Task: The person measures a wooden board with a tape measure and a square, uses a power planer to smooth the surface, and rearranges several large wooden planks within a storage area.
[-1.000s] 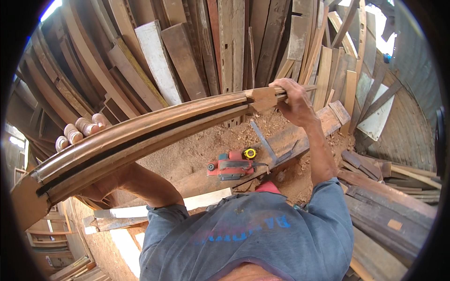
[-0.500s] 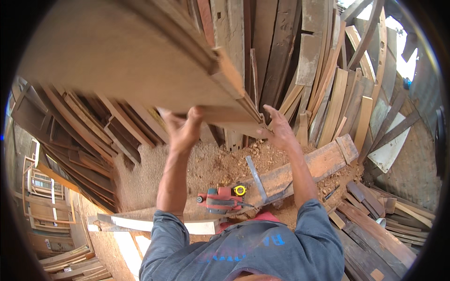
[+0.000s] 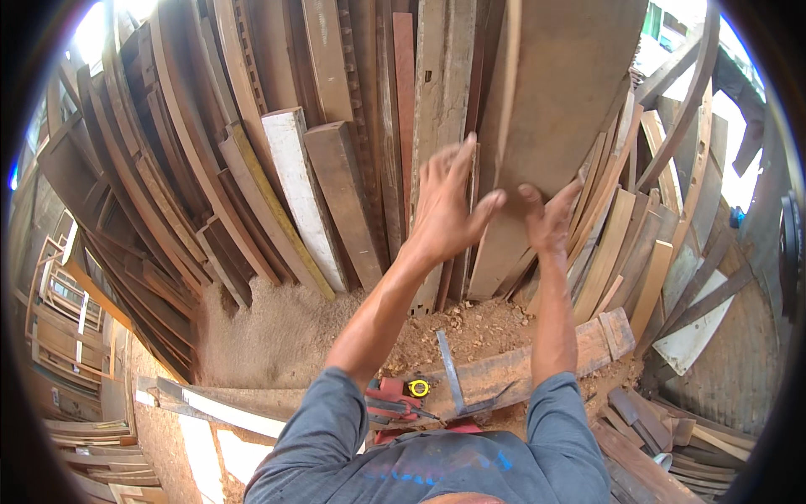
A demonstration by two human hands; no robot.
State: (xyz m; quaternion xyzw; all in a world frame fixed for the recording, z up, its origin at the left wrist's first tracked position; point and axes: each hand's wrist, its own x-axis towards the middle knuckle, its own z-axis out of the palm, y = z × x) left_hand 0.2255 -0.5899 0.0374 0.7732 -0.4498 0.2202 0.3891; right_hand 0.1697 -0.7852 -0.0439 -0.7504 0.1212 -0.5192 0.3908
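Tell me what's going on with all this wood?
A person has both hands up at a wide brown board, in front of a row of leaning planks. The right hand is at the board's lower end; I can't tell whether it's gripping. The left hand is open near the board's left edge. Lower down are a yellow tape measure and an L-shaped metal tool.

Timber planks (image 3: 342, 197) lean upright in a dense row along the far side. Sawdust (image 3: 269, 336) and wood chips cover the floor beneath them. A ribbed wall panel (image 3: 730, 370) stands at the right. Daylight enters through a bright opening (image 3: 736, 172) at upper right; sunlit patches (image 3: 200, 449) mark the lower-left floor.
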